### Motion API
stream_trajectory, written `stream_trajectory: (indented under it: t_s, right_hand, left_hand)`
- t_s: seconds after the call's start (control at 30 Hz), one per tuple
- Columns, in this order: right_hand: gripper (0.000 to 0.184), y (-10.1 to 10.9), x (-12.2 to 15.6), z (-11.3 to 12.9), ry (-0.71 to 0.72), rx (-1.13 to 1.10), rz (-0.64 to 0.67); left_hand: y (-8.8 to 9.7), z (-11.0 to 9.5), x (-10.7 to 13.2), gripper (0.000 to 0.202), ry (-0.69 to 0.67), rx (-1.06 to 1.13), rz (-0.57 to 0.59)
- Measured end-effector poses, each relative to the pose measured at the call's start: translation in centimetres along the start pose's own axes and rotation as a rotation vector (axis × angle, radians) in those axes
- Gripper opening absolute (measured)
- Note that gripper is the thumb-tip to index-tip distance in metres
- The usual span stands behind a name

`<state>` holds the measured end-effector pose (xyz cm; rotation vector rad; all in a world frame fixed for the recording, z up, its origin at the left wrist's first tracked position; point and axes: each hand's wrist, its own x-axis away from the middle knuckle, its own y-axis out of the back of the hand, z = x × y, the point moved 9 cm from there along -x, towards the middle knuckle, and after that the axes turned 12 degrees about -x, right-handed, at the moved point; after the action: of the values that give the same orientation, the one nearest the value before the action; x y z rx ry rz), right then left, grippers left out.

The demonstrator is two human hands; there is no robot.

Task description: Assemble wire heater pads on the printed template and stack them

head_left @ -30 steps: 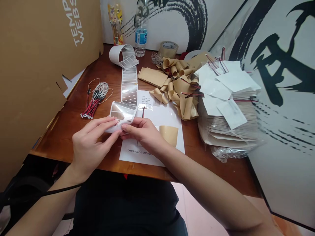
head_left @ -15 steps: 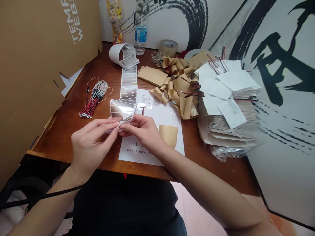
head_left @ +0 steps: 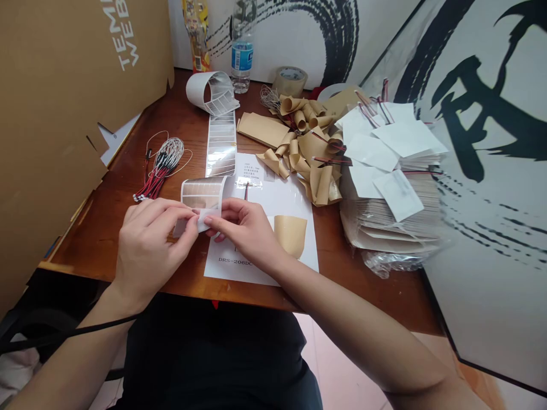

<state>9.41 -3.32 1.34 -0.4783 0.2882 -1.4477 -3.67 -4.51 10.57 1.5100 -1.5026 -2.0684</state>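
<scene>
A long strip of shiny silvery labels (head_left: 200, 195) runs from a loose label roll (head_left: 198, 90) at the back and curls up at its near end. My left hand (head_left: 154, 242) pinches the left part of that curled end between thumb and forefinger. Close beside it, my right hand (head_left: 250, 230) presses its thumb on the white piece at the strip's edge, its fingers behind. My fingers partly hide whether a label is lifting off the backing. Beneath the right hand lies a printed white sheet (head_left: 299, 250), with a curved brown paper piece (head_left: 290, 235) on it.
Left of the strip lies a bundle of red, black and white wires (head_left: 164, 162). Rolled brown papers (head_left: 307, 148) heap at the back right, before a bagged stack of white cards (head_left: 393, 188). Two bottles (head_left: 242, 57) and clear tape (head_left: 290, 81) stand behind. A cardboard box (head_left: 85, 114) walls the left.
Both hands have shifted slightly left with the strip's curled end. More of the white piece now shows between my fingers, and my hands are slightly farther apart.
</scene>
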Motion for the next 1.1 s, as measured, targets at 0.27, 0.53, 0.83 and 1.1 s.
stream_trajectory:
  t_s: [0.27,0.53,0.83,1.1]
  right_hand:
    - [0.039,-0.8,0.0,0.8,0.072,0.106,0.064]
    - [0.035,-0.4,0.1,0.1,0.022,0.021,0.001]
    - [0.036,-0.3,0.1,-0.4,-0.019,-0.016,-0.017]
    - [0.037,-0.6,-0.1,0.3,0.099,0.195,0.079]
  left_hand:
    - [-2.1,1.3,0.1,0.015,-0.023,0.006,0.151]
    - [-0.4,1.3,0.6,0.007,0.073,0.14,0.107]
    - [-0.7,1.0,0.9,0.012,0.119,0.129,0.12]
    - [-3.0,2.8,1.0,0.015,0.352,0.381,0.348]
